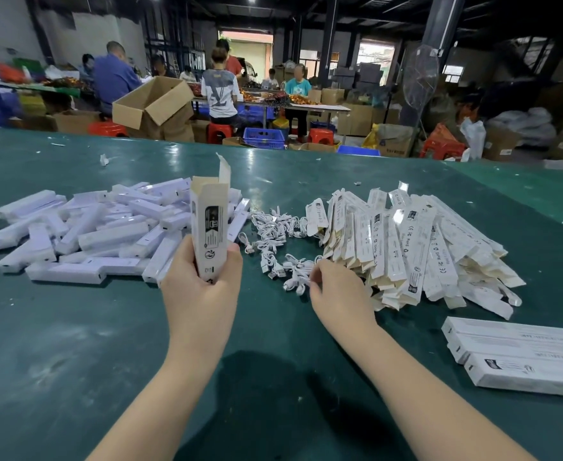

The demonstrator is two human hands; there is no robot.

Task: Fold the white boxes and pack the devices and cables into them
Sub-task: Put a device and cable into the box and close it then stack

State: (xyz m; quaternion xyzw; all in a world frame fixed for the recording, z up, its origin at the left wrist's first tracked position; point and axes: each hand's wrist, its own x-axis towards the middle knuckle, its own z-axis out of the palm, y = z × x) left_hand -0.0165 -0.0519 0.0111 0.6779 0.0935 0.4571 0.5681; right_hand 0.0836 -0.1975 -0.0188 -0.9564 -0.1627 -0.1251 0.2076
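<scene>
Step in hand: a judgement, picking one cable to drop into the open box.
Left hand (pixel 203 287): fingers wrapped round the lower end of the box (pixel 209 227), holding it upright above the worktop (pixel 74 344), top flap standing open.
Right hand (pixel 336 291): fingers curled down onto the cable pile (pixel 273 241); whether they have pinched a cable I cannot tell.
Doing it well: lift a single coiled cable free of its neighbours, keep the box mouth up and steady, feed the cable in end first.
Box looks: slim, tall, white, with a dark printed label on the facing side.
Nearby: devices (pixel 107 234) heaped left, flat boxes (pixel 406 247) heaped right, packed boxes (pixel 519 354) stacked near right.
</scene>
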